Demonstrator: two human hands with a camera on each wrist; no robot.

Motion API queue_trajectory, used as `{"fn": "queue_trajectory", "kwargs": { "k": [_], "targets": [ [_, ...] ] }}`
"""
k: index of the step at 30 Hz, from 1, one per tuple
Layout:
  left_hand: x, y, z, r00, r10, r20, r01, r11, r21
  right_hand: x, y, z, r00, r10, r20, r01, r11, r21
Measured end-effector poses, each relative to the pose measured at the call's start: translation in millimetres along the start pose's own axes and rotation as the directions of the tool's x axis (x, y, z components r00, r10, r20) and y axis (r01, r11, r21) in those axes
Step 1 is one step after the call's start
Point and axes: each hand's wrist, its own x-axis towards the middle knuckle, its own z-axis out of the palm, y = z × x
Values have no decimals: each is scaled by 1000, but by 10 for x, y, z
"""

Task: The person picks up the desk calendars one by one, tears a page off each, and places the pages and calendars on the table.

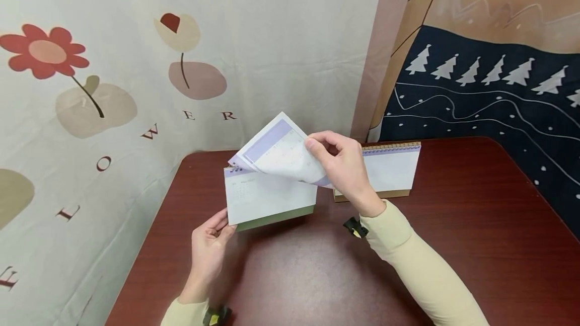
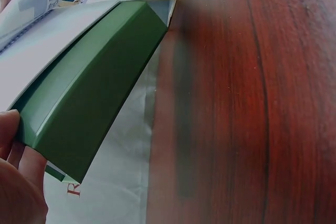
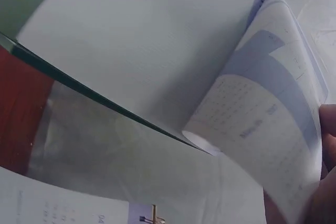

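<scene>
Standing at frame centre on the dark red tabletop: a desk calendar w/ green base. Left hand, lower left of centre, grips calendar's bottom-left corner, thumb in front, fingers curled behind. Right hand, centre-right, pinches a lifted page between thumb and fingers; page curls up and over from the spiral binding. Second desk calendar stands just behind right hand, approx. touching distance, though contact can't be confirmed. Flower-print cloth fills upper left; tree-print cloth upper right.
</scene>
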Motion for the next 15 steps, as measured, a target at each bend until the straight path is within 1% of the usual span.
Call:
{"fn": "queue_trajectory", "kwargs": {
  "k": [7,10,15],
  "targets": [
    [-40,-41,-5,999,32,26,-34,997,67,111,-32,-70,999,-38,4,38,996,-76],
    [-56,-49,-6,998,45,35,-48,997,66,145,-46,-92,999,-49,6,49,995,-92],
    [-82,-31,-1,997,60,57,-64,996,69,194,-43,-124,999,-36,7,36,995,-92]
  ]
}}
